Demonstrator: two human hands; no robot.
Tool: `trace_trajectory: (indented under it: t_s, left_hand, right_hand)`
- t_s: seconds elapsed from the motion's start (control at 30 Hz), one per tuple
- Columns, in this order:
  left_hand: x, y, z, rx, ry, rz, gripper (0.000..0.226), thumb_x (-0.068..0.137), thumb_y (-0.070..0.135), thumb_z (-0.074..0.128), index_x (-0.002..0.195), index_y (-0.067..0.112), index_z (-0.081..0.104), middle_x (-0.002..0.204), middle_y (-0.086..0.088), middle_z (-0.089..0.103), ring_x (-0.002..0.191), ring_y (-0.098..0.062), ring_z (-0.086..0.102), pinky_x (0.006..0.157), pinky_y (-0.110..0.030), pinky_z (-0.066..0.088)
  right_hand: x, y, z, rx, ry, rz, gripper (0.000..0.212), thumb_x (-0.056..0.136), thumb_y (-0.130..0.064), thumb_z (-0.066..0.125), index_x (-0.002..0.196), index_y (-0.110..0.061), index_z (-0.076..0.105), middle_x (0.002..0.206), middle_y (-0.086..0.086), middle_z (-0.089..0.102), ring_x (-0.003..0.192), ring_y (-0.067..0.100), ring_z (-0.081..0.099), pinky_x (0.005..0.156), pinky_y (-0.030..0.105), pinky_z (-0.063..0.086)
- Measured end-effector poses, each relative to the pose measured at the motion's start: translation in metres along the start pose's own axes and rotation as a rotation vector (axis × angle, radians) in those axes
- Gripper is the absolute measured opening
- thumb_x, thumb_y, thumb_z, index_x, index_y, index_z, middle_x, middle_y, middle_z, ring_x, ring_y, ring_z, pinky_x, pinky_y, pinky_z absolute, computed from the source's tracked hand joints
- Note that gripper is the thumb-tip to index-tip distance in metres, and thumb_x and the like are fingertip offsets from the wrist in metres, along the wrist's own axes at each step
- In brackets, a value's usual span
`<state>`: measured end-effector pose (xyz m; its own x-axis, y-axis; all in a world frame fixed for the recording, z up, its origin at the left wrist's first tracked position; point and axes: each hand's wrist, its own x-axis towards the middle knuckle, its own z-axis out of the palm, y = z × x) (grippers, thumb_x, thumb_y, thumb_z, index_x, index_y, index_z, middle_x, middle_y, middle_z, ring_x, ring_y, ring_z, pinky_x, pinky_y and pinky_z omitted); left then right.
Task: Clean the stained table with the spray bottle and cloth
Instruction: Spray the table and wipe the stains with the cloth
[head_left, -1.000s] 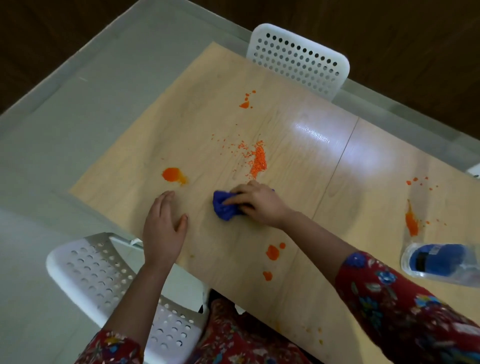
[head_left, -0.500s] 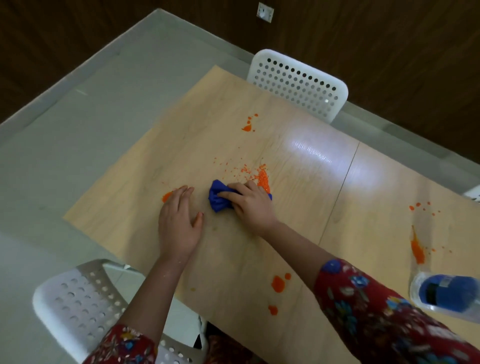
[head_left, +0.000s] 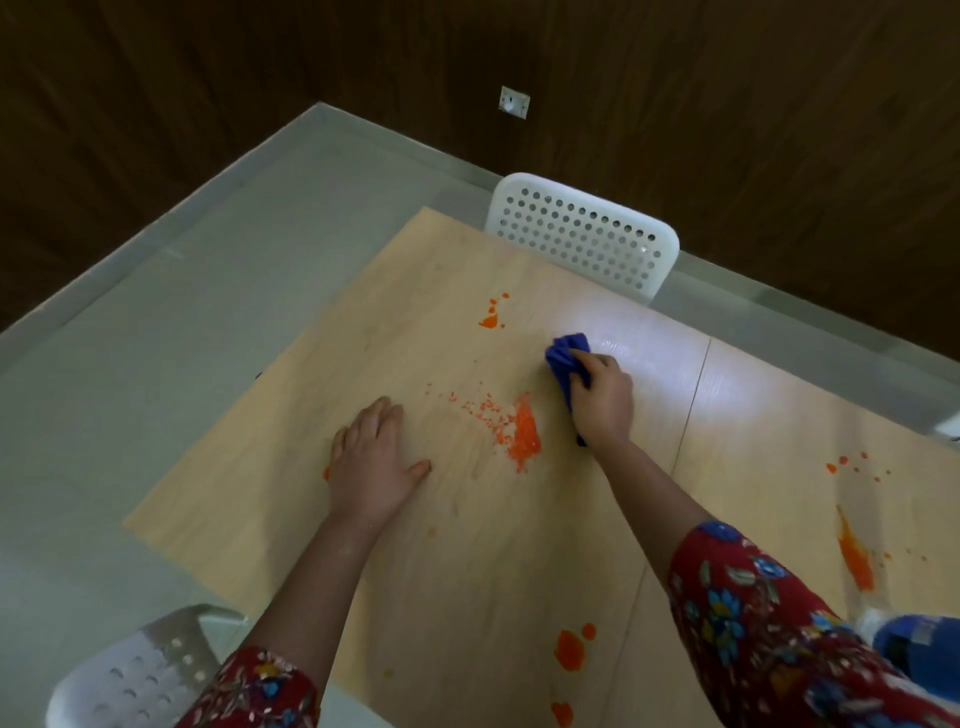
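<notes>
While right hand grips cloth, left hand flat on table — seemingly covering a stain.

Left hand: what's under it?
The left hand lies flat on the table. A sliver of orange stain peeks out at its outer edge. How far that stain runs beneath the palm cannot be seen, because the hand covers it.

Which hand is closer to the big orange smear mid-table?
Right. The right hand, gripping the cloth, is just right of the smear; the left hand rests flat farther to its left.
</notes>
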<state>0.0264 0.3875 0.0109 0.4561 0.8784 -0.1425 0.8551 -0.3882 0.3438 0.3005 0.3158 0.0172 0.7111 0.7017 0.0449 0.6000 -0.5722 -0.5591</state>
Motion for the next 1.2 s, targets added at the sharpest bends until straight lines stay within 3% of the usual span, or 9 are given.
trace_trajectory:
  t_s: [0.13, 0.43, 0.5, 0.6, 0.73, 0.87, 1.2]
  left_hand:
    - [0.011, -0.003, -0.008, 0.0, -0.063, -0.057, 0.093, 0.071, 0.062, 0.07, 0.148, 0.026, 0.03, 0.158, 0.007, 0.021, 0.144, -0.015, 0.022, 0.117, -0.037, 0.019]
    - [0.017, -0.001, -0.017, -0.005, -0.087, -0.07, 0.098, 0.063, 0.067, 0.074, 0.145, 0.027, 0.037, 0.151, 0.008, 0.03, 0.136, -0.016, 0.033, 0.106, -0.035, 0.039]
    - [0.016, -0.001, -0.018, -0.013, -0.083, -0.067, 0.098, 0.062, 0.066, 0.075, 0.144, 0.027, 0.038, 0.15, 0.009, 0.032, 0.135, -0.016, 0.034, 0.104, -0.035, 0.04]
    - [0.017, -0.002, -0.017, -0.015, -0.063, -0.059, 0.096, 0.061, 0.065, 0.076, 0.142, 0.027, 0.041, 0.148, 0.008, 0.034, 0.133, -0.017, 0.035, 0.102, -0.035, 0.04]
    - [0.018, -0.001, -0.017, -0.004, -0.066, -0.063, 0.094, 0.06, 0.063, 0.078, 0.139, 0.026, 0.044, 0.144, 0.006, 0.037, 0.131, -0.019, 0.036, 0.099, -0.035, 0.041]
    - [0.02, 0.001, -0.017, -0.009, -0.068, -0.067, 0.092, 0.06, 0.061, 0.08, 0.137, 0.025, 0.044, 0.141, 0.006, 0.039, 0.129, -0.018, 0.036, 0.096, -0.035, 0.042]
    - [0.021, -0.004, -0.011, -0.016, -0.054, -0.045, 0.095, 0.06, 0.062, 0.078, 0.139, 0.023, 0.042, 0.14, 0.005, 0.039, 0.128, -0.018, 0.037, 0.094, -0.034, 0.044]
  right_hand:
    - [0.011, 0.001, 0.014, -0.051, -0.024, 0.031, 0.039, 0.096, -0.02, 0.047, 0.135, -0.023, 0.053, 0.132, 0.004, 0.052, 0.114, 0.027, 0.048, 0.092, 0.037, 0.044]
    - [0.014, -0.063, 0.042, -0.022, -0.426, -0.398, 0.037, 0.097, -0.015, 0.049, 0.133, -0.023, 0.056, 0.132, 0.002, 0.052, 0.117, 0.026, 0.046, 0.099, 0.036, 0.038]
    - [0.009, -0.053, 0.022, 0.063, -0.353, -0.375, 0.037, 0.096, -0.015, 0.05, 0.131, -0.022, 0.057, 0.129, 0.002, 0.054, 0.117, 0.021, 0.047, 0.099, 0.032, 0.037]
    - [-0.019, -0.017, -0.011, 0.148, -0.059, -0.064, 0.038, 0.097, -0.022, 0.051, 0.134, -0.02, 0.054, 0.125, 0.001, 0.053, 0.11, 0.017, 0.052, 0.091, 0.027, 0.041]
    - [-0.081, 0.02, -0.005, 0.037, 0.094, 0.226, 0.045, 0.098, -0.026, 0.047, 0.142, -0.017, 0.043, 0.13, 0.008, 0.045, 0.114, 0.024, 0.05, 0.092, 0.033, 0.045]
    - [-0.091, -0.012, 0.034, -0.028, 0.187, 0.247, 0.046, 0.096, -0.027, 0.05, 0.141, -0.018, 0.044, 0.133, 0.009, 0.046, 0.118, 0.024, 0.046, 0.096, 0.036, 0.044]
    - [-0.056, -0.12, 0.104, -0.045, 0.053, 0.172, 0.045, 0.099, -0.028, 0.043, 0.144, -0.023, 0.04, 0.142, 0.01, 0.04, 0.127, 0.026, 0.04, 0.106, 0.038, 0.035]
